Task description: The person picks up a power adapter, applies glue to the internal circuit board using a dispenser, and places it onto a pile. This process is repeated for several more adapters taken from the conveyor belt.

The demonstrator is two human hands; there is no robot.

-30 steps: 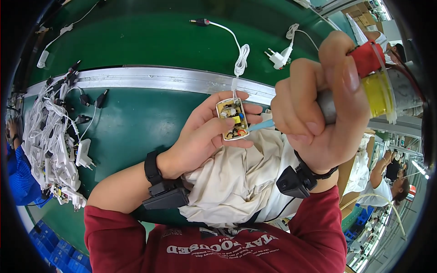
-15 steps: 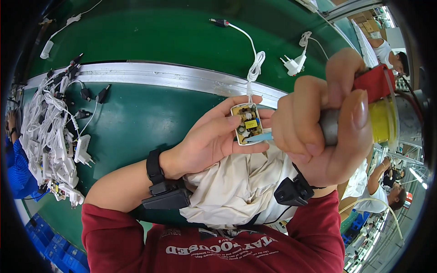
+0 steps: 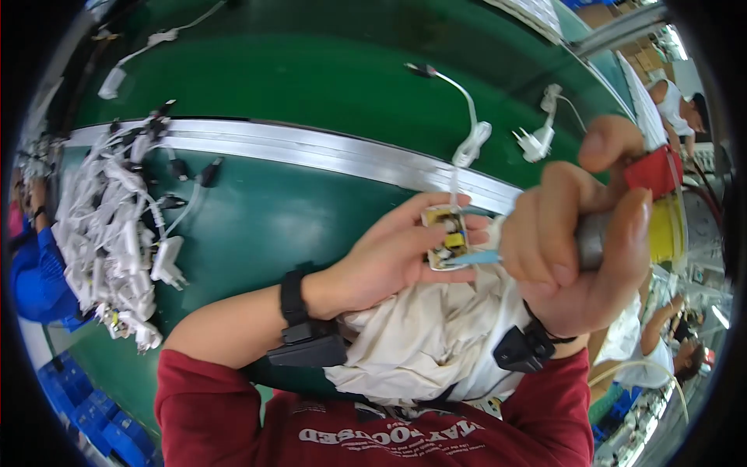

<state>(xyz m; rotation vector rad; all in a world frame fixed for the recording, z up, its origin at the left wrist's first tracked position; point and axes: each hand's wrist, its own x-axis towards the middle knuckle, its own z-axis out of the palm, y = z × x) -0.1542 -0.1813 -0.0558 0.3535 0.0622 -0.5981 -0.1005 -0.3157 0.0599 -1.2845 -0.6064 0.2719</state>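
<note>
My left hand holds an open white power adapter, thumb on its near side and fingers beneath and around it. Its circuit board faces up, with a yellow component showing. From its far end a white coiled cable runs to a black plug. My right hand is wrapped round a cylindrical tool with a grey barrel, a yellow band and a red lever. The tool's light blue tapered tip reaches the near edge of the board; whether it touches is blurred.
A heap of white adapters and cables lies on the green bench at left. Beyond a metal rail, a white plug adapter and another corded one lie on green. Cream cloth is bunched under my hands. Other people sit at both sides.
The whole view has shifted, so bench, hands and adapter appear further right and lower. Both hands keep their holds, and the blue tip stays at the board's near edge.
</note>
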